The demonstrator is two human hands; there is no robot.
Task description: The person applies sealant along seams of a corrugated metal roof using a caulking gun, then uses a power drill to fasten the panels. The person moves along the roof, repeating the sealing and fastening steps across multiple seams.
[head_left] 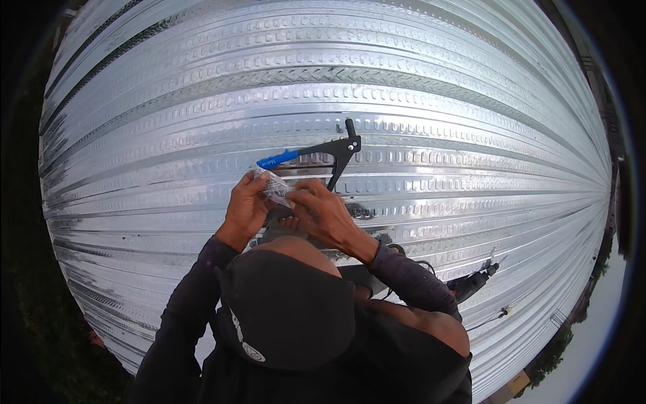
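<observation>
Both of my hands grip a small crinkled clear plastic bag [274, 188], with small contents that I cannot make out. My left hand [245, 209] pinches its upper left end, and my right hand [321, 214] has its fingers closed on the right side of it. Just beyond them a black hand riveter [347, 146] with a blue grip lies on the ribbed silver metal sheeting [437, 94], the grip's end near the bag. Bare toes [289, 222] show below the bag, between my hands.
A dark power tool [474, 283] lies at the right, with a thin long item [501, 313] below it. A black cap and shoulders fill the lower middle. The sheeting curves to edges at left and right, with greenery [562, 350] and a pale yellowish structure [518, 382] beyond.
</observation>
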